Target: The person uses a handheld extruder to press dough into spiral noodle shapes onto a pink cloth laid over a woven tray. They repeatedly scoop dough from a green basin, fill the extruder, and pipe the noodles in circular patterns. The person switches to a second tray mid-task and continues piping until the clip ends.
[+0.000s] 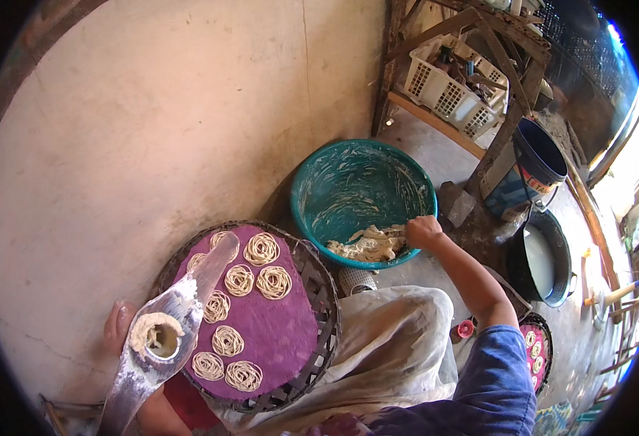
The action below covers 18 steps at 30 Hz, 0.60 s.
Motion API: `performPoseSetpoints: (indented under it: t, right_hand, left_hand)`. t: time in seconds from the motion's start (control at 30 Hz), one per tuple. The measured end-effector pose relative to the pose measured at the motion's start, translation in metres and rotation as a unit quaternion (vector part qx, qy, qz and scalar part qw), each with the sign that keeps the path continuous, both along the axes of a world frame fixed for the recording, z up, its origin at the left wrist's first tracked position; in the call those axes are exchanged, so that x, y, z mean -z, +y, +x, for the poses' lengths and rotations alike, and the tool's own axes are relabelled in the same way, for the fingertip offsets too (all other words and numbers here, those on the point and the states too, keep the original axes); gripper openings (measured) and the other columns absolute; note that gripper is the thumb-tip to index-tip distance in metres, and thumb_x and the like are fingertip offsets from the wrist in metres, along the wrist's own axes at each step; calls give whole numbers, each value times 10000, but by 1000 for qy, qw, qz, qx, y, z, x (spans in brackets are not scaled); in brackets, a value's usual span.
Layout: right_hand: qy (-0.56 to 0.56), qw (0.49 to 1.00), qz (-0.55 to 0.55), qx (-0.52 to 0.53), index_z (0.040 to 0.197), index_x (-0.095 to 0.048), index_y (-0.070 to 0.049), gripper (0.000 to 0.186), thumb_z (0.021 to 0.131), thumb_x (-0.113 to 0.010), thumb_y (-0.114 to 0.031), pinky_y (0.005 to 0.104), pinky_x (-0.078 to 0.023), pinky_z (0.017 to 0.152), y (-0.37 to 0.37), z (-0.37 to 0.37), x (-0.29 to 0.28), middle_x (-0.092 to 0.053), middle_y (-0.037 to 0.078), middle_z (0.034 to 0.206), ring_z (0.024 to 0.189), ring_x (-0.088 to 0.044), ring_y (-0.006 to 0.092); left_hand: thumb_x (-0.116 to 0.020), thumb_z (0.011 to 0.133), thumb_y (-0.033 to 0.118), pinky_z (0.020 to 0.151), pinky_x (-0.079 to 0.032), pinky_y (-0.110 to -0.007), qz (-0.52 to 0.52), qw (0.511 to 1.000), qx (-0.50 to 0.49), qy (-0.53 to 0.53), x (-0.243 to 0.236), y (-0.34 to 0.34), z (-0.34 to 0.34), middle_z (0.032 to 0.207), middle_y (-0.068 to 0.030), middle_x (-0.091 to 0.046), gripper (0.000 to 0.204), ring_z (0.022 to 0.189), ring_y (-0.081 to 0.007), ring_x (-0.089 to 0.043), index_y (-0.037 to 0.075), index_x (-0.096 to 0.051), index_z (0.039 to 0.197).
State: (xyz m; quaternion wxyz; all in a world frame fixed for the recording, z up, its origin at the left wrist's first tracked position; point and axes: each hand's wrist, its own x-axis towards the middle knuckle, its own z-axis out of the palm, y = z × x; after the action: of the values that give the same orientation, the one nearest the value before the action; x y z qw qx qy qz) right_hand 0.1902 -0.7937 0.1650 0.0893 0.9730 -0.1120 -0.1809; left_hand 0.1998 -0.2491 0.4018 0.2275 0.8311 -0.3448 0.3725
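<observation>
My left hand (118, 324) grips a long, flour-smeared wooden dough press (207, 272), partly hidden behind it. The press has a round tube in its middle, with pale dough (145, 328) around the mouth. At the right rim of a green basin (363, 154), my right hand (423, 231) is closed at the edge of a lump of sticky dough (370, 245); its fingertips are hard to see. Under the press lies a round woven tray (327, 291) lined with purple cloth (290, 338), carrying several coiled noodle-like dough nests (261, 248).
Right of the basin stand a dark blue bucket (541, 149) and a black pot (556, 254) of whitish liquid. A white plastic crate (447, 94) sits on a wooden rack behind. Another tray (534, 349) of coils lies at right. The wall (174, 131) rises on the left.
</observation>
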Motion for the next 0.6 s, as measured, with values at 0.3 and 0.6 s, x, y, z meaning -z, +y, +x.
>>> performPoseSetpoints:
  t: [0.3,0.6]
  right_hand:
    - [-2,998,44,-46,891,-752,-85,284,791,-562,-271,424,-550,788,64,8,-4,-723,156,939,901,-706,306]
    - [-98,946,303,-60,1039,-726,-114,342,883,-657,-410,342,-489,605,57,-98,-226,-699,86,786,624,-612,161]
  left_hand:
    - [-668,778,197,628,-451,-445,36,998,47,0,4,-9,-15,786,-173,-529,235,714,-356,-578,25,-530,858]
    - [-718,698,247,655,-501,-443,100,988,35,112,5,9,-23,869,-130,-572,324,784,-353,-616,59,-539,893]
